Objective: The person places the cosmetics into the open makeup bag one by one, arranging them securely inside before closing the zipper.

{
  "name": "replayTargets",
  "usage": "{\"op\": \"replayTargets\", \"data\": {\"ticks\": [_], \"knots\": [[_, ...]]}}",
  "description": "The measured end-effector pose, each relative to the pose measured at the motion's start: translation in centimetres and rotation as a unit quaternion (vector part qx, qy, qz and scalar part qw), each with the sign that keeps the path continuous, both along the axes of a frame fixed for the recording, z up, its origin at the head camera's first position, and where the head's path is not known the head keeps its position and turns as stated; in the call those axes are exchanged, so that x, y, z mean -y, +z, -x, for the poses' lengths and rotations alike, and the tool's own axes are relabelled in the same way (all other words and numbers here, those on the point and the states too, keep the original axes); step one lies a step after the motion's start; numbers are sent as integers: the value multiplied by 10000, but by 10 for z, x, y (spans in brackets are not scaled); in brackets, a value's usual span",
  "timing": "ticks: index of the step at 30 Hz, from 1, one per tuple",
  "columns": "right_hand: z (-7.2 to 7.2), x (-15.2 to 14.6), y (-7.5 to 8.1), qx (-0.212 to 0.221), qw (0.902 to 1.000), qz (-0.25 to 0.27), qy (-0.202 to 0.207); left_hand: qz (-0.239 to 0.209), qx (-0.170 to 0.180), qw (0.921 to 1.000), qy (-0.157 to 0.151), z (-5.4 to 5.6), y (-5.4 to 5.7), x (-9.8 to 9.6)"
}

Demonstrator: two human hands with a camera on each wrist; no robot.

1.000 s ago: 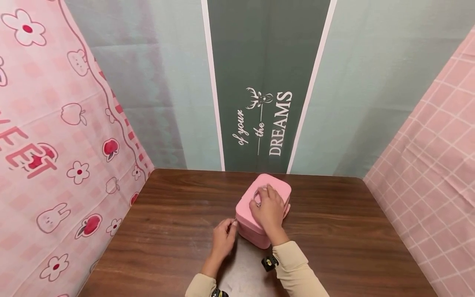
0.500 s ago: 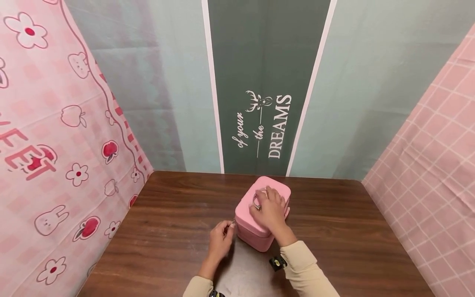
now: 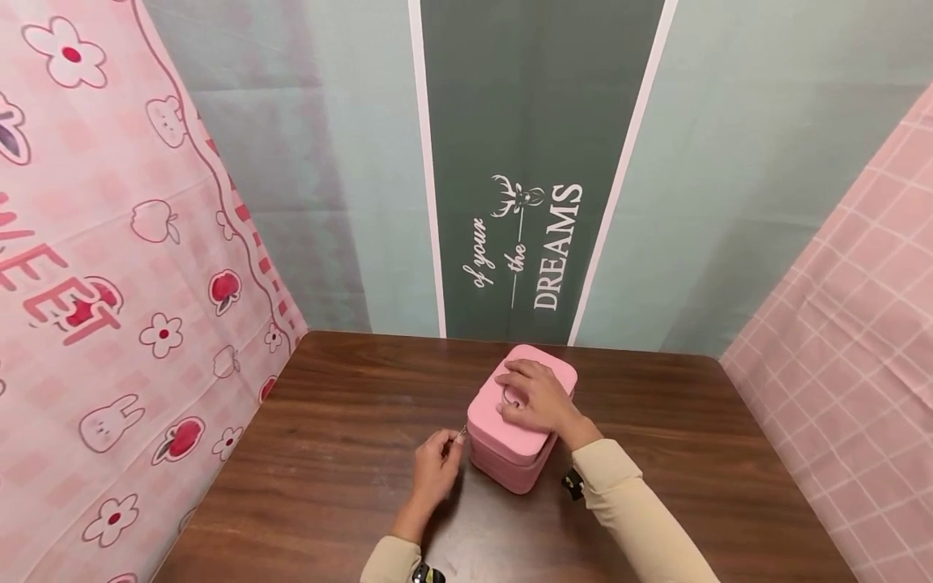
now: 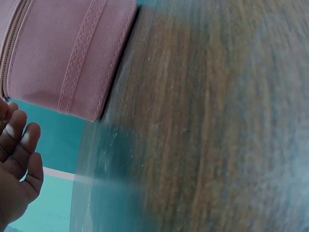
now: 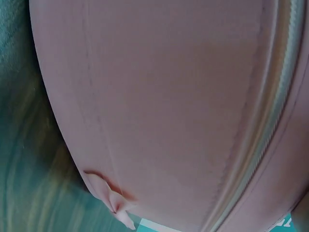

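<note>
A pink zippered case stands upright on the table, with a thin round metal ring on its lid. At the lid's left near corner, my left hand pinches the small metal zipper pull. My right hand rests on top of the lid, thumb and fingers spread about the ring. The zipper runs along the case's side in the left wrist view. In the right wrist view, a pink bow sits low on the case's side near the zipper track.
The brown wooden table extends around the case on all sides. A green and teal printed cloth hangs behind its far edge. Pink patterned cloths hang at both sides.
My right hand has shifted from the case's right edge farther onto the lid, its forearm swinging to the right. My left hand stays at the corner with the zipper pull.
</note>
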State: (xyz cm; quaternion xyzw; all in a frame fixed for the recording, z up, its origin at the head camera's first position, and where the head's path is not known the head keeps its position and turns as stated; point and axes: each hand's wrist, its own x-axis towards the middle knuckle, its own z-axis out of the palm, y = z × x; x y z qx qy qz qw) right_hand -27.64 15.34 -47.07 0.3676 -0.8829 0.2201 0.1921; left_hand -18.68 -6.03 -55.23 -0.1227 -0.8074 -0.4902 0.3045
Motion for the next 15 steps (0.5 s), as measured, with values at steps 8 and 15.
{"op": "replayTargets", "data": {"ticks": [8, 15], "knots": [[-8, 3, -4, 175, 9972, 410, -602, -7, -145, 9999, 25, -1, 0, -8], [-19, 13, -3, 138, 9890, 616, -1340, -126, -344, 9993, 110, 0, 2, -9]]}}
